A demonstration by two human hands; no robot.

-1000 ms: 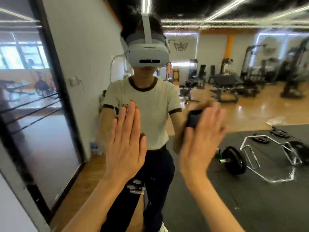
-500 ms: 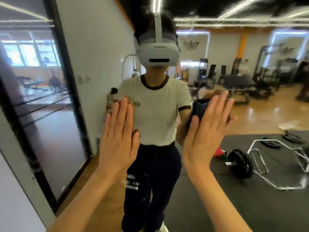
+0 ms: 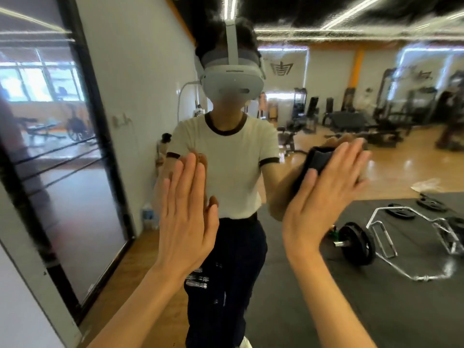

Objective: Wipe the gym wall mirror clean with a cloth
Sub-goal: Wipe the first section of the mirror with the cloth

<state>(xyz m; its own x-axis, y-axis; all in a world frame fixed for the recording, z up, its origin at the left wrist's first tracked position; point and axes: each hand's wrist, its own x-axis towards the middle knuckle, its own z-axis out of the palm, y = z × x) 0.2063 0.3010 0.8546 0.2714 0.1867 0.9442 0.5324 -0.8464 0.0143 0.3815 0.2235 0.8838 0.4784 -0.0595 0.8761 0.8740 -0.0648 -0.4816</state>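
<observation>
Mirror glass [image 3: 288, 285] fills most of the frame, from the pale wall strip [image 3: 22, 285] at the lower left to the right edge, and two bare hands are raised flat against it. Left hand [image 3: 187, 209], centre-left of the frame, has its fingers straight and held together, palm toward the glass, with nothing in it; its reflected fingertips show just beyond its own. Right hand [image 3: 324, 189], right of centre and slightly higher, is likewise flat with straight fingers, pressing a dark folded cloth [image 3: 315, 159] against the mirror; the cloth shows above the thumb and behind the fingers. Motion blur softens the right fingertips.

In the reflection, a person in a white headset [image 3: 232, 79], a cream T-shirt with dark trim [image 3: 226, 167] and dark trousers stands at centre frame, arms lifted to meet the hands. At lower right, on a black rubber mat [image 3: 376, 310], lie a chrome hex bar [image 3: 414, 247] loaded with a black weight plate [image 3: 356, 243], and loose plates near it. Wooden flooring and dark exercise machines [image 3: 351, 121] occupy the upper right, under strip lights on a black ceiling. A black-framed glass door [image 3: 62, 172] stands at left.
</observation>
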